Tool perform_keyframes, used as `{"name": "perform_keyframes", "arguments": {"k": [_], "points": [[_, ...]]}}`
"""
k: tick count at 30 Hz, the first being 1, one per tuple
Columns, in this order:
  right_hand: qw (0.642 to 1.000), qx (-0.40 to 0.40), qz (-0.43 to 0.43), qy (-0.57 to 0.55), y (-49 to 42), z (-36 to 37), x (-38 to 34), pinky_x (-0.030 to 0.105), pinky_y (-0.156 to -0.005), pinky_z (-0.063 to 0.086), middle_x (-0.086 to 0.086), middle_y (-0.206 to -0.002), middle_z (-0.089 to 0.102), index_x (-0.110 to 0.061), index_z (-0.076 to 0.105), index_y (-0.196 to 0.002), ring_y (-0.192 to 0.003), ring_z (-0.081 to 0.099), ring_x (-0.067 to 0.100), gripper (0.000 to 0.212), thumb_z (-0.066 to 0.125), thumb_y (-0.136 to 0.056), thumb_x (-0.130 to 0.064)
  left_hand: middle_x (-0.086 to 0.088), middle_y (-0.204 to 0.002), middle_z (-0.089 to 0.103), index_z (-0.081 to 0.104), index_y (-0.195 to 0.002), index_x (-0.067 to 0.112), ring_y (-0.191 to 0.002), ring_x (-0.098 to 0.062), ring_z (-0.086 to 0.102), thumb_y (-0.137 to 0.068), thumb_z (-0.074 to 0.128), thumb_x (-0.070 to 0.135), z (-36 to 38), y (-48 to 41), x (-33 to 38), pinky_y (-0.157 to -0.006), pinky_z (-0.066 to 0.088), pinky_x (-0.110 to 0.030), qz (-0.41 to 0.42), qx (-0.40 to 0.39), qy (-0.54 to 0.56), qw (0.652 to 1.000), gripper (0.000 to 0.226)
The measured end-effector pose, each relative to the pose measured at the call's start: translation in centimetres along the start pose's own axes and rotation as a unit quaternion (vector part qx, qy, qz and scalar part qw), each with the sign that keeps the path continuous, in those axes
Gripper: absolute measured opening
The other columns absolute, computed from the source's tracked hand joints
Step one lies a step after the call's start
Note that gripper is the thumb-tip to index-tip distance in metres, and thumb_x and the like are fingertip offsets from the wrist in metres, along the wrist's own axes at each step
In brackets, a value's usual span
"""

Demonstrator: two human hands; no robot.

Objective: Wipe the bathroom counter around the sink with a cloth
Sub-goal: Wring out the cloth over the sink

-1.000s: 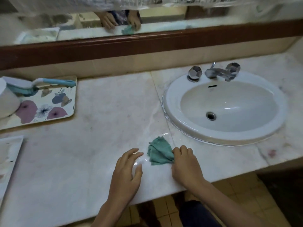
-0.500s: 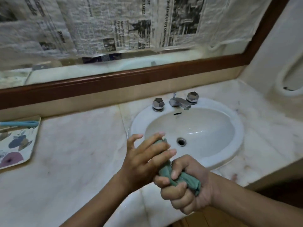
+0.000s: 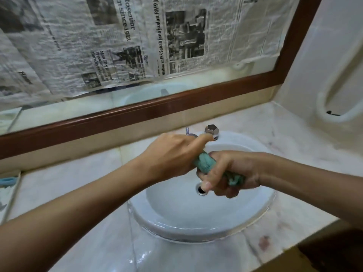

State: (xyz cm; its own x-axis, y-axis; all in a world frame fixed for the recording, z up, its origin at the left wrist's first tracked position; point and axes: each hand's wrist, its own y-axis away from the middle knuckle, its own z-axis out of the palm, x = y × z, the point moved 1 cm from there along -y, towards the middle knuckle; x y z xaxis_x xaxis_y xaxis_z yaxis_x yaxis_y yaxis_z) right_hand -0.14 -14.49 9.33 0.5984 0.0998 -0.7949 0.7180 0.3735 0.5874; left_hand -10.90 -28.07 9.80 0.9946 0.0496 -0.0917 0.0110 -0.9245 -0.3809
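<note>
You had your left hand (image 3: 172, 154) and right hand (image 3: 227, 173) clenched round the twisted cloth (image 3: 205, 160) over the sink (image 3: 176, 218), the counter (image 3: 88, 242) part-wet, wiping likely unfinished.

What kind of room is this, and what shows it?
Most likely a bathroom: a white oval sink with a chrome tap knob sits in a marble counter, below a wood-framed mirror.

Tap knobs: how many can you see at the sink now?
1. One knob sits at the back rim of the sink, just beyond the left hand; that hand may hide another.
</note>
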Motion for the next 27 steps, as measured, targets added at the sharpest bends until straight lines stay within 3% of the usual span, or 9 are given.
{"name": "perform_keyframes", "arguments": {"k": [2,4,7,11,14,17,21,25,27], "points": [[0.99,0.102,0.006,0.098,-0.5,-1.2,0.4,0.02,-0.045,0.016,0.002,-0.047,0.028,-0.015,0.032,-0.054,-0.041,0.022,0.015,0.045,0.077,-0.058,-0.01,-0.009,-0.066,0.063,0.059,-0.093,0.007,-0.052,-0.035,0.061,-0.073,0.061,0.032,1.7,-1.1,0.4,-0.042,0.038,-0.03,-0.058,-0.059,-0.039,0.996,0.032],[0.961,0.202,0.02,0.189,-1.8,-2.3,1.2,0.018,-0.041,0.021,0.006,-0.042,0.034,-0.01,0.037,-0.054,-0.036,0.026,0.017,0.04,0.075,-0.065,-0.005,-0.01,-0.067,0.055,0.053,-0.083,0.009,-0.062,-0.034,0.058,-0.075,0.064,0.025,3.3,-2.2,1.2,-0.052,0.034,-0.032,-0.139,-0.145,-0.075,0.977,0.021],[0.853,0.336,0.035,0.397,-4.0,-4.2,2.6,0.021,-0.039,0.027,0.005,-0.051,0.046,-0.01,0.042,-0.058,-0.038,0.039,0.019,0.026,0.065,-0.069,-0.007,-0.006,-0.069,0.036,0.049,-0.08,0.015,-0.069,-0.03,0.044,-0.079,0.056,0.013,6.0,-3.2,2.1,-0.057,0.033,-0.032,-0.214,-0.227,-0.067,0.948,0.007],[0.716,0.334,-0.015,0.613,-6.6,-6.4,4.5,0.023,-0.046,0.029,0.0,-0.061,0.04,-0.013,0.06,-0.073,-0.055,0.043,0.023,0.004,0.061,-0.07,-0.014,-0.002,-0.066,0.044,0.052,-0.075,0.011,-0.06,-0.022,0.045,-0.081,0.056,0.013,10.0,-3.2,2.2,-0.045,0.031,-0.027,-0.337,-0.301,0.098,0.887,0.008],[0.651,0.277,-0.046,0.705,-8.6,-7.7,6.2,0.026,-0.056,0.034,0.005,-0.069,0.055,-0.016,0.068,-0.085,-0.062,0.043,0.028,0.017,0.065,-0.071,-0.025,-0.006,-0.05,0.048,0.05,-0.058,0.007,-0.042,-0.02,0.044,-0.073,0.057,0.009,13.0,-2.1,2.4,-0.043,0.032,-0.021,-0.455,-0.308,0.275,0.789,0.017],[0.627,0.247,-0.067,0.736,-10.1,-8.3,7.5,0.027,-0.058,0.035,0.007,-0.084,0.067,-0.02,0.069,-0.089,-0.063,0.046,0.028,0.021,0.067,-0.072,-0.032,-0.005,-0.044,0.041,0.049,-0.054,0.007,-0.038,-0.018,0.033,-0.072,0.061,0.005,15.3,-0.8,2.8,-0.044,0.027,-0.02,-0.526,-0.297,0.398,0.691,0.021],[0.603,0.228,-0.095,0.759,-10.8,-8.6,7.4,0.029,-0.06,0.035,0.008,-0.085,0.068,-0.019,0.069,-0.091,-0.074,0.061,0.033,0.024,0.065,-0.077,-0.038,-0.005,-0.044,0.034,0.043,-0.048,0.009,-0.036,-0.015,0.025,-0.073,0.059,-0.003,16.1,-0.2,2.8,-0.045,0.02,-0.02,-0.569,-0.269,0.5,0.595,0.032],[0.585,0.221,-0.083,0.776,-10.7,-8.4,6.8,0.028,-0.06,0.035,0.007,-0.085,0.067,-0.017,0.068,-0.088,-0.067,0.053,0.031,0.026,0.061,-0.078,-0.04,-0.003,-0.041,0.029,0.041,-0.046,0.013,-0.034,-0.013,0.023,-0.075,0.057,-0.004,16.2,0.2,2.8,-0.043,0.018,-0.017,-0.578,-0.259,0.56,0.534,0.037],[0.581,0.227,-0.076,0.778,-10.7,-8.4,6.6,0.028,-0.059,0.035,0.007,-0.084,0.067,-0.017,0.067,-0.087,-0.063,0.045,0.028,0.023,0.061,-0.077,-0.037,-0.003,-0.042,0.029,0.044,-0.039,0.016,-0.035,-0.013,0.022,-0.075,0.057,-0.004,16.0,0.3,2.7,-0.043,0.018,-0.016,-0.572,-0.258,0.571,0.53,0.043]]}}
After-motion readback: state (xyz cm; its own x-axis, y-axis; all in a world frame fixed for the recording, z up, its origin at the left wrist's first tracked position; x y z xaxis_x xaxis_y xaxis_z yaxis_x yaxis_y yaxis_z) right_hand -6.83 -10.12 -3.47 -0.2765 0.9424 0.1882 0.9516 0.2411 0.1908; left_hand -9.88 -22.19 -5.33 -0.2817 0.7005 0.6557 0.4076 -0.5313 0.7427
